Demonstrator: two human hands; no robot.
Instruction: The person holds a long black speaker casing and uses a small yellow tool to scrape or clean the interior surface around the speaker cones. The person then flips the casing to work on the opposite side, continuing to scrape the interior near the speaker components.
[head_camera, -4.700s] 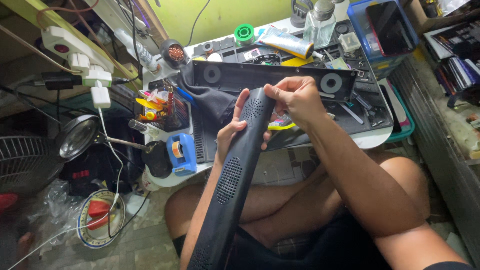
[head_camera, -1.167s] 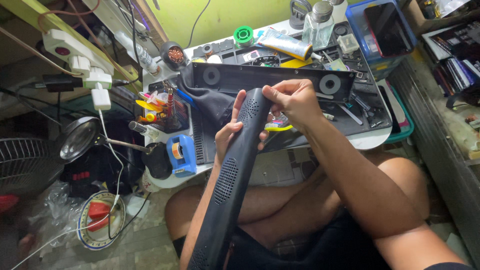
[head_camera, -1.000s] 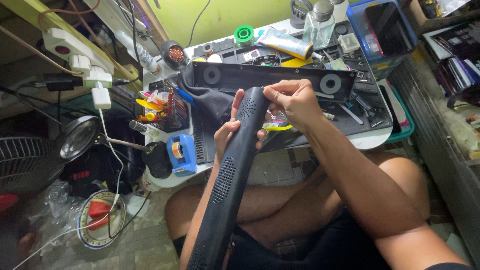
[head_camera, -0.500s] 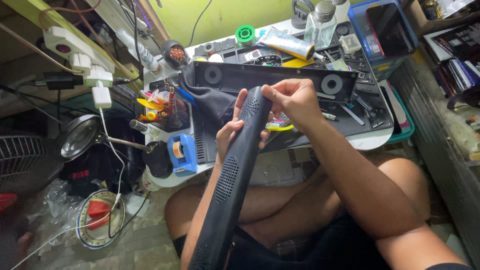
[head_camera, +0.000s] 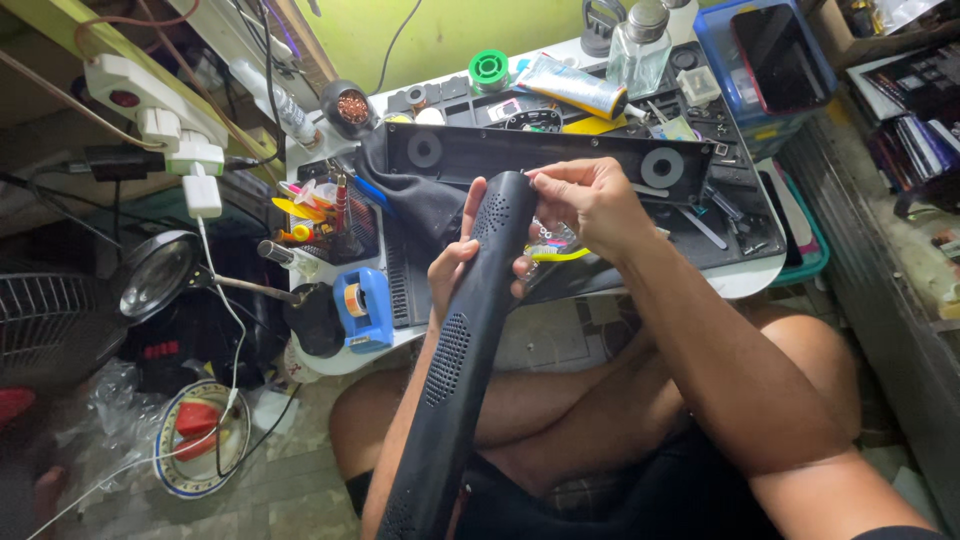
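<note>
While left hand grips the black speaker cover to steady it, right hand pinches its top end.

Small white work table at centre. At 12 o'clock: green solder spool, glue tube, clear glass bottle. At 1 o'clock: blue bin. At 9 o'clock: magnifier lamp, blue tape dispenser. At 7 o'clock: 1 plate.
</note>
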